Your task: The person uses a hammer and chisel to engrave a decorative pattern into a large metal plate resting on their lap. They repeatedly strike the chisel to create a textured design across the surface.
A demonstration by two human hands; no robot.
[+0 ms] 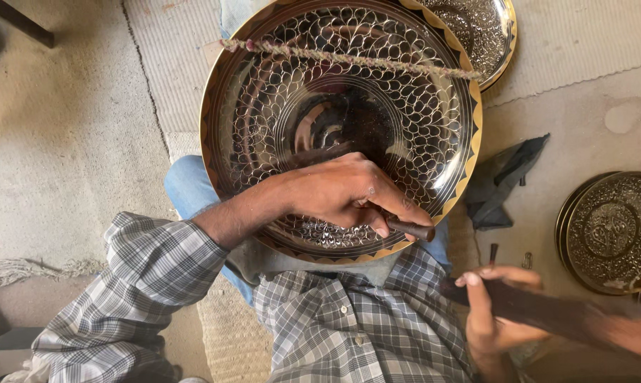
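A large round metal tray, dark with an engraved scale pattern and a gold zigzag rim, rests tilted on my lap. My left hand lies on its lower part, fingers shut on a short dark chisel near the rim. Lower right, my right hand grips a dark wooden mallet that looks blurred. A twisted cord runs across the tray's upper part.
A second engraved tray lies behind the big one at the top. A stack of engraved brass plates sits at the right on the floor. A dark cloth lies between. Woven mat and grey concrete floor surround me.
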